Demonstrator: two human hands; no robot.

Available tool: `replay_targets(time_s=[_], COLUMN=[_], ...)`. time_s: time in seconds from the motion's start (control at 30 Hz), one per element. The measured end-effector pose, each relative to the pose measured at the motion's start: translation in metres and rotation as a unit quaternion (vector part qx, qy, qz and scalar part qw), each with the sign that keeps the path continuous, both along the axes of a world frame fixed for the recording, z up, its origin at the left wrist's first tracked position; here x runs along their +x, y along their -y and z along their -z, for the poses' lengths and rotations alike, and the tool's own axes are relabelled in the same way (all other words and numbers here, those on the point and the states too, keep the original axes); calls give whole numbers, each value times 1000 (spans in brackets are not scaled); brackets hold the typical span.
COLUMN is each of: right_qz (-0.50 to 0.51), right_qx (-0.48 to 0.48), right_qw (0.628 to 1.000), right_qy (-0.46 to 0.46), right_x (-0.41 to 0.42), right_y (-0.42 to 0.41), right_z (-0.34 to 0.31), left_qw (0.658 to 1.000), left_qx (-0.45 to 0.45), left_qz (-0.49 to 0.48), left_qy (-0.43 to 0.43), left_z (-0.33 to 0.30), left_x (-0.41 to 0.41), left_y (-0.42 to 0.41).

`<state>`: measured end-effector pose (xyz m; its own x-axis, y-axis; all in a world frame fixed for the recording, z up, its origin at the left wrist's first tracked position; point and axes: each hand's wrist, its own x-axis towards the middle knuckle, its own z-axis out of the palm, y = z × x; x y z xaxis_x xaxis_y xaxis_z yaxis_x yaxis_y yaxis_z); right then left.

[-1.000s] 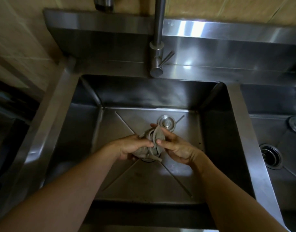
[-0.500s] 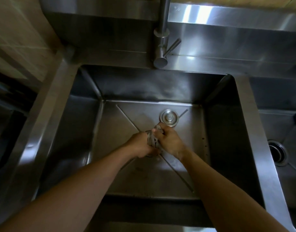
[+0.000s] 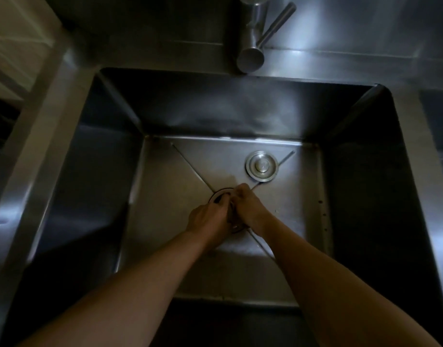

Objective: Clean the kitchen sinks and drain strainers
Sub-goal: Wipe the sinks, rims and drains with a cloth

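Observation:
Both of my hands meet low in the steel sink (image 3: 165, 186), right over the drain opening (image 3: 219, 195) at the middle of the basin floor. My left hand (image 3: 208, 216) and my right hand (image 3: 248, 209) have their fingers curled together round a small grey drain strainer (image 3: 231, 216), which is almost wholly hidden between them. Only the drain's dark ring shows at the upper left of my fingers. A round metal drain stopper (image 3: 261, 166) lies on the basin floor beyond my hands, to the right.
The tap (image 3: 251, 46) with its lever handle stands at the back rim above the basin. A steel divider (image 3: 410, 136) at the right separates a second sink. A tiled wall rises at the left.
My hands have dropped lower onto the drain, closing tightly round the strainer. The view has moved closer and tilted down, so the second sink has slid out of sight.

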<state>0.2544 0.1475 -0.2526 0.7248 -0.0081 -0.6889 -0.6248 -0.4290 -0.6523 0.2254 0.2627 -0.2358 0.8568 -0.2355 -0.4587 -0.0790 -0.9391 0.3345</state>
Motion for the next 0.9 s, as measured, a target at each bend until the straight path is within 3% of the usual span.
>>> replay_targets(time_s=[0.13, 0.2, 0.3, 0.4, 0.47, 0.57, 0.63, 0.73, 0.9], right_qz=[-33, -32, -73, -122, -124, -121, -118, -111, -131], right_qx=[67, 126, 191, 174, 157, 70, 9, -52, -97], right_qw=[996, 990, 978, 975, 974, 979, 980, 981, 982], right_qy=[48, 58, 31, 65, 102, 150, 163, 148, 91], right_x=[-10, -12, -16, -16, -15, -16, -16, -10, 3], right_y=[12, 19, 29, 34, 33, 31, 28, 18, 5], right_z=[-19, -32, -42, -43, -38, -27, -20, -11, 3], left_qw=[991, 964, 877, 768, 748, 799, 862, 961, 986], left_qx=[-65, -144, -305, -406, -409, -366, -308, -147, -43], left_qz=[-75, -159, -266, -295, -281, -235, -196, -104, -117], left_qy=[-91, -155, -261, -398, -442, -415, -352, -210, -112], left_z=[1, -4, -17, -27, -28, -27, -25, -15, 11], left_x=[7, 11, 13, 14, 16, 17, 18, 19, 14], left_y=[0, -2, -6, -8, -10, -12, -9, 2, 6])
